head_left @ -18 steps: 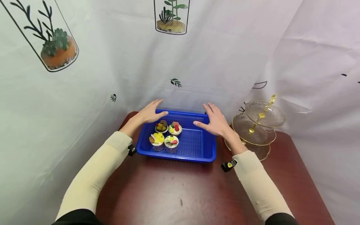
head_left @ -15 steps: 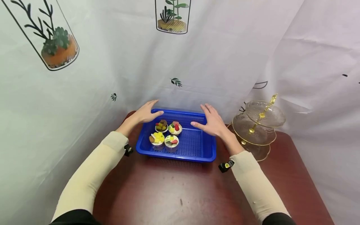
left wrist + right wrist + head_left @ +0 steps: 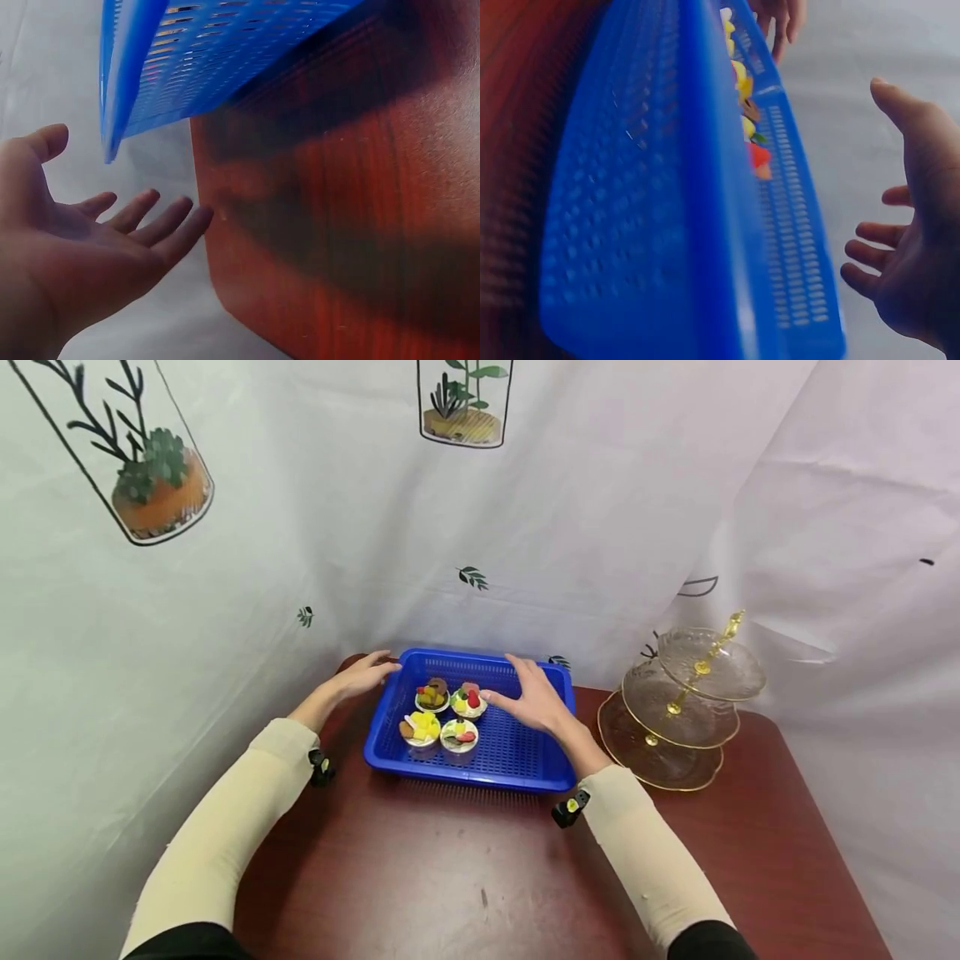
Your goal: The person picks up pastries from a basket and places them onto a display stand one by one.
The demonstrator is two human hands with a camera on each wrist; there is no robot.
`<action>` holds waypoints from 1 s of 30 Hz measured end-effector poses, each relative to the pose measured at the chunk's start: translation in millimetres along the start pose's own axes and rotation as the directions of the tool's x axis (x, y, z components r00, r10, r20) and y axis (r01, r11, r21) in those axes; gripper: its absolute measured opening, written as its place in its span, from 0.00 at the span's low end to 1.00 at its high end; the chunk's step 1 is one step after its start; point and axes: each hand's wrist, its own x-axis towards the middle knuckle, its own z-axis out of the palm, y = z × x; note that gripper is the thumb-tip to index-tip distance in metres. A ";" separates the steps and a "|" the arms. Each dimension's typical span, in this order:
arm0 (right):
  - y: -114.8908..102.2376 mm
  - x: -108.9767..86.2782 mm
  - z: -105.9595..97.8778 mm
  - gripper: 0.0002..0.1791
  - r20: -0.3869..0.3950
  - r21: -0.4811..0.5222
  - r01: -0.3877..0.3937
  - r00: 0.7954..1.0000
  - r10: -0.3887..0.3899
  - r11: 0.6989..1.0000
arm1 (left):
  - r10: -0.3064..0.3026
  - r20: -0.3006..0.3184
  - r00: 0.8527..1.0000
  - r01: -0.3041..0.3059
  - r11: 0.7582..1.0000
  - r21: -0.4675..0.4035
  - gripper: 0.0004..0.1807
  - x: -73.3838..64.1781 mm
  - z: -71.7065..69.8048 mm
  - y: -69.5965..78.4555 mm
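Observation:
A blue perforated plastic basket (image 3: 517,783) stands at the back of the table, with several cupcakes in its left half. One cupcake (image 3: 419,728) has yellow chunks on top; another cupcake (image 3: 468,700) carries a red berry. My left hand (image 3: 358,678) is beside the basket's left end, fingertips close to the rim; the left wrist view shows its fingers spread, holding nothing. Over the basket's right half hovers my right hand (image 3: 534,697), fingers extended and thumb apart toward the cupcakes. In the right wrist view this hand (image 3: 907,247) is empty.
A three-tier glass stand (image 3: 675,710) with gold rims and a gold handle stands on the right of the reddish-brown table (image 3: 480,877). White patterned cloth (image 3: 375,527) hangs behind and at both sides.
My left hand has moved left and down, from over the basket's back left corner to beside its left end. The right hand has shifted left over the basket. The basket stays put.

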 end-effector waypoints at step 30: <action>-7.1 38.5 52.1 0.46 0.097 0.226 -0.093 0.993 0.072 0.970 | 0.018 0.062 0.998 0.010 0.905 -0.425 0.36 0.0 26.7 -29.6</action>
